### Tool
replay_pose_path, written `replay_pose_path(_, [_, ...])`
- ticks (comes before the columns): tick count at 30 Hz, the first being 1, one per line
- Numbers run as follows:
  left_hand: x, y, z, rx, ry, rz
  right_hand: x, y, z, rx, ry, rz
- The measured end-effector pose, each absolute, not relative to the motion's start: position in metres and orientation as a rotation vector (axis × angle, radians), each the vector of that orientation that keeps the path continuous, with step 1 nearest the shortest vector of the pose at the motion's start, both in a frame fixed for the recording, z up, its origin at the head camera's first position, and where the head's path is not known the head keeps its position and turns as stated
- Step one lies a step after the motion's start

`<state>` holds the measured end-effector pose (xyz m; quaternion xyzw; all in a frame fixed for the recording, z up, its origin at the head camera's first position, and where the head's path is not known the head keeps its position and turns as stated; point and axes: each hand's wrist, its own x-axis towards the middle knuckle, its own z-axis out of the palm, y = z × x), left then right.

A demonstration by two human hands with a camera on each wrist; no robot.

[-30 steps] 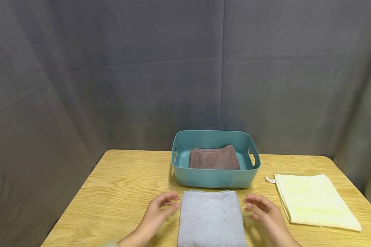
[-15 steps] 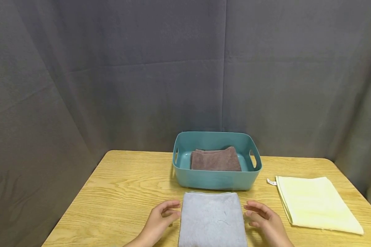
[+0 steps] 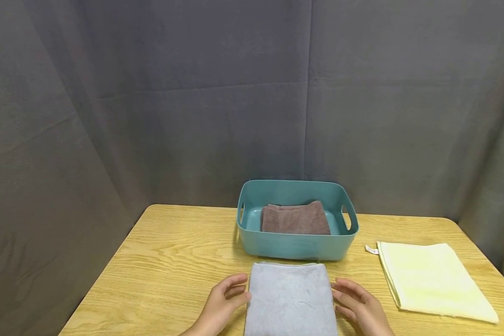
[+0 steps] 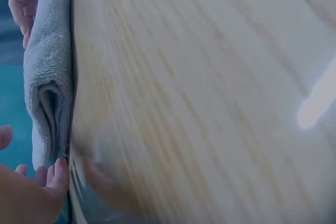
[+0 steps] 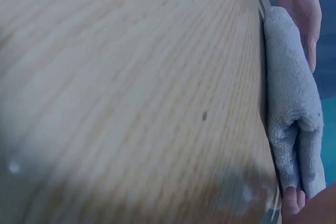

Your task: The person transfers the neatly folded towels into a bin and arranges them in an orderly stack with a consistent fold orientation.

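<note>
A folded light blue-grey towel (image 3: 291, 298) lies flat at the near middle of the table. At its left side is my left hand (image 3: 219, 303), its fingers loosely bent and the thumb tip at the towel's edge. My right hand (image 3: 363, 305) mirrors it on the right side, fingertips close against the edge. In the left wrist view, the left fingertips (image 4: 59, 174) lie low by the end of the towel (image 4: 50, 51), whose folded layers show. The right wrist view has the right fingertips (image 5: 292, 199) at the towel's (image 5: 291, 85) lower end. Neither hand grips it.
Just beyond the towel stands a teal basket (image 3: 294, 246) with handle holes, holding a folded brown towel (image 3: 296, 220). A folded pale yellow towel (image 3: 437, 280) with a white tag lies to the right on the wooden table (image 3: 172, 261). A grey curtain (image 3: 218, 116) hangs behind.
Both hands have come slightly lower and closer to the sides of the blue-grey towel. The whole scene shifts slightly down and right in the head view. The towels and basket stay put.
</note>
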<state>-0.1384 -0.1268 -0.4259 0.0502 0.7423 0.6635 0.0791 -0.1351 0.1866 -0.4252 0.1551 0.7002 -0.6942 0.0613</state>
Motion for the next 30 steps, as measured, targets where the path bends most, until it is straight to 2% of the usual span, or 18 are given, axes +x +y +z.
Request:
replay_pose_path(23, [-0.141,-0.115,-0.428,0.175,2.148,1.918,-0.133,0.183,-0.428,0.459,2.076,-2.125])
replay_pose_path(30, [-0.144,-0.112,-0.429,0.107,2.165,1.899,-0.134,0.179,-0.426,0.489,2.097,-2.043])
